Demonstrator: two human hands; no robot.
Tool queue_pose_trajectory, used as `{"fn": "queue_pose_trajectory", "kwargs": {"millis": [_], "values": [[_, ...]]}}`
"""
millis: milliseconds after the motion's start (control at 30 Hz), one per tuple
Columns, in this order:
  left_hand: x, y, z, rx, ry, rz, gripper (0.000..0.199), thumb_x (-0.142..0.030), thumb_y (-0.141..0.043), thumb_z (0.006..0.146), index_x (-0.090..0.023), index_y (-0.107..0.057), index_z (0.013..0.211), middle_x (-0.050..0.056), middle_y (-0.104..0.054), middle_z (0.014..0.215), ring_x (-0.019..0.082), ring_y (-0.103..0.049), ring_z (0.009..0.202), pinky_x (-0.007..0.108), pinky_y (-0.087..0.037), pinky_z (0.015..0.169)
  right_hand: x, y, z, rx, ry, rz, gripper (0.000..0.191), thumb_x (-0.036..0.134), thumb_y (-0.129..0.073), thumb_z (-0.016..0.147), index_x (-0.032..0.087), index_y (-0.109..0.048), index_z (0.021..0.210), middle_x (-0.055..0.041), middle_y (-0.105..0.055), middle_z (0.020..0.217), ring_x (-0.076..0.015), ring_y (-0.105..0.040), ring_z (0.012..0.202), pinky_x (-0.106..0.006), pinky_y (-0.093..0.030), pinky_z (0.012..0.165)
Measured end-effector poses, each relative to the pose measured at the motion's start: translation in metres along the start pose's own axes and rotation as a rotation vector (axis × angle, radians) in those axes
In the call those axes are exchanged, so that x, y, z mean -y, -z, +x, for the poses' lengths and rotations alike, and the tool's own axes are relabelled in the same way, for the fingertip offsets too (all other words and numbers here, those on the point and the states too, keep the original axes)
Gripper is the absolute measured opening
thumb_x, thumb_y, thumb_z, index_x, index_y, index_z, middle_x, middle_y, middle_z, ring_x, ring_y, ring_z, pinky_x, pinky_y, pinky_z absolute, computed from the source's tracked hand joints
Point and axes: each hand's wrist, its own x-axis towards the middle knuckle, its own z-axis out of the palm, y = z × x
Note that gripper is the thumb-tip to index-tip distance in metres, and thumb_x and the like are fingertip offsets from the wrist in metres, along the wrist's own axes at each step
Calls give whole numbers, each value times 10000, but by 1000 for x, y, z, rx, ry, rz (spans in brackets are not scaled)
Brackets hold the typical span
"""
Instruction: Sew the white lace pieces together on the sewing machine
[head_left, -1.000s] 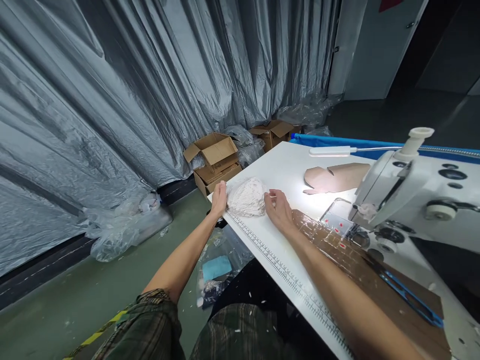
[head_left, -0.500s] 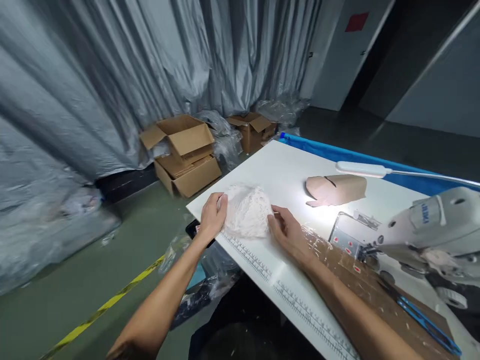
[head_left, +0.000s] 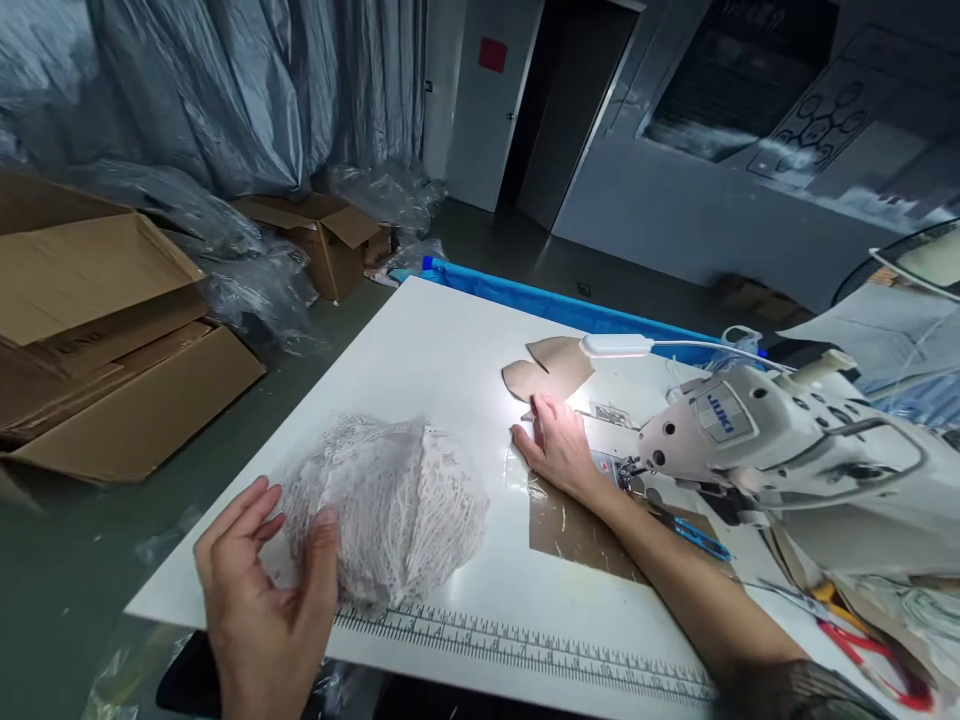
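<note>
A crumpled bundle of white lace fabric [head_left: 397,510] lies on the table near its left front part. My left hand [head_left: 262,580] is at the bundle's left edge, thumb and fingers apart, the thumb overlapping the lace; whether it presses on it I cannot tell. Farther right, my right hand [head_left: 559,445] reaches to the near edge of the beige cut pieces [head_left: 551,370], thumb and fingers spread. Its fingertips touch or almost touch the lower piece. Just right of that hand stands a white sewing machine [head_left: 750,430], with its needle area partly behind the forearm.
A ruler scale [head_left: 517,645] runs along the front of the white table [head_left: 420,330]. Blue-handled snips [head_left: 701,538] and red-handled scissors [head_left: 874,665] lie at the right. A lamp [head_left: 619,346] hangs over the beige pieces. Cardboard boxes [head_left: 150,400] stand on the floor at left.
My right hand has left the lace bundle and moved right to the beige pieces. My left hand has loosened from the lace, which now lies spread wider. The view has turned right.
</note>
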Motion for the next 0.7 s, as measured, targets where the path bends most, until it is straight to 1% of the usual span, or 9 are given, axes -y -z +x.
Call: {"fn": "queue_pose_trajectory", "kwargs": {"millis": [67, 133, 233, 333, 433, 500, 567, 633, 700], "values": [[2, -1, -1, -16, -4, -4, 616, -485, -699, 753, -194, -565, 1279, 145, -452, 1410, 328, -579, 1091, 534, -491, 979, 1, 3, 0, 66, 29, -9, 347, 434, -472, 922, 177, -582, 1128, -112, -631, 993, -283, -581, 944, -429, -464, 836], [1, -4, -1, -40, -37, -17, 573, -433, -717, 754, -198, -582, 1258, 136, -452, 1416, 338, -579, 1119, 543, -496, 984, 1, 6, 0, 112, 91, 17, 285, 393, -433, 955, 199, -632, 1017, -101, -639, 949, -253, -589, 904, -378, -471, 803], [-6, -8, 2, -85, -93, -54, 488, -369, -721, 763, -227, -605, 1215, 107, -485, 1394, 343, -578, 1157, 537, -519, 973, -2, 11, -1, 171, 159, 30, 320, 311, -377, 983, 204, -664, 890, -108, -649, 921, -235, -598, 884, -344, -476, 772], [-18, -9, -1, -168, -132, -101, 413, -329, -720, 754, -263, -640, 1154, 73, -577, 1299, 339, -617, 1093, 571, -539, 927, -4, 18, -2, 181, 156, 10, 297, 206, -386, 946, 192, -666, 849, -103, -651, 873, -224, -596, 840, -324, -471, 732], [-29, -5, -23, -323, -153, -146, 388, -301, -715, 731, -346, -665, 1114, 33, -628, 1203, 350, -634, 1019, 617, -537, 877, 2, 35, -9, 135, 106, -27, 252, 157, -416, 890, 187, -659, 833, -95, -639, 791, -220, -570, 744, -308, -434, 627], [-36, 0, -51, -346, -181, -197, 350, -338, -704, 721, -412, -678, 1062, 24, -646, 1095, 356, -643, 922, 627, -553, 779, 11, 56, -20, 53, 79, -78, 243, 160, -424, 882, 192, -664, 875, -96, -647, 788, -224, -558, 729, -290, -382, 557], [-44, 6, -87, -156, -165, -342, 220, -467, -630, 769, -448, -691, 979, 39, -653, 906, 335, -638, 775, 587, -567, 636, 21, 83, -42, -81, 118, -119, 268, 165, -415, 901, 211, -675, 952, -91, -671, 834, -232, -573, 758, -287, -348, 523], [-54, 11, -123, 370, -8, -526, 337, -611, -563, 807, -414, -694, 1047, 78, -664, 959, 325, -647, 832, 529, -590, 683, 28, 111, -77, -234, 232, -105, 308, 163, -413, 924, 237, -673, 1072, -79, -688, 869, -235, -596, 761, -306, -357, 510], [-66, 16, -154, 785, 150, -691, 626, -749, -556, 748, -319, -662, 1191, 129, -634, 1168, 350, -629, 1008, 513, -568, 847, 29, 131, -122, -307, 396, -12, 417, 156, -418, 940, 272, -575, 1308, -76, -698, 903, -243, -618, 752, -332, -410, 514]]}}
